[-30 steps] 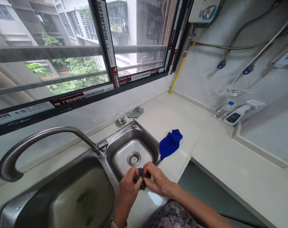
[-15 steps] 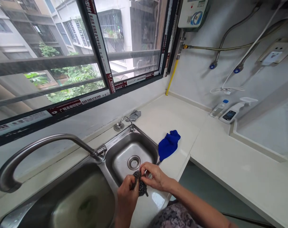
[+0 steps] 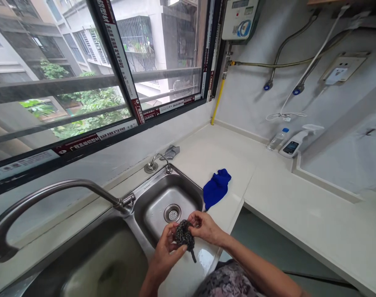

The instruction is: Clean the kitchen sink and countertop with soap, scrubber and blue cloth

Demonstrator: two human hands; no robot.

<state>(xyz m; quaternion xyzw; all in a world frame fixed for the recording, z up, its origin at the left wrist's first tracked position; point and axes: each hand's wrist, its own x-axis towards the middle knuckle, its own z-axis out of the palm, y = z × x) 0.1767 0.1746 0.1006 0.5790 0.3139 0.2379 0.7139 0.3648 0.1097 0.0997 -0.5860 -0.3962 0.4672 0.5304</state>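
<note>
Between my two hands is a dark steel wool scrubber (image 3: 184, 236), a tangled ball with a short dark strip hanging below it. My left hand (image 3: 166, 252) cups it from the left, the thumb along its lower side. On the upper right, the fingers of my right hand (image 3: 205, 227) pinch its edge. Both hands are over the front rim of the small sink basin (image 3: 158, 202), close to its drain. To the left lies the larger basin (image 3: 126, 231), with cloudy water and a blurred dark shape in it.
A blue cloth (image 3: 217, 189) lies right of the small basin. A curved faucet (image 3: 82, 183) arches over the large one. A small spout (image 3: 158, 156) and a grey cloth (image 3: 170, 152) sit behind. By the wall stand a plastic bottle (image 3: 277, 140) and a spray bottle (image 3: 294, 143).
My left hand has opened out from a tight grip and now cups the scrubber, which shows more fully. The camera view has shifted slightly to the right.
</note>
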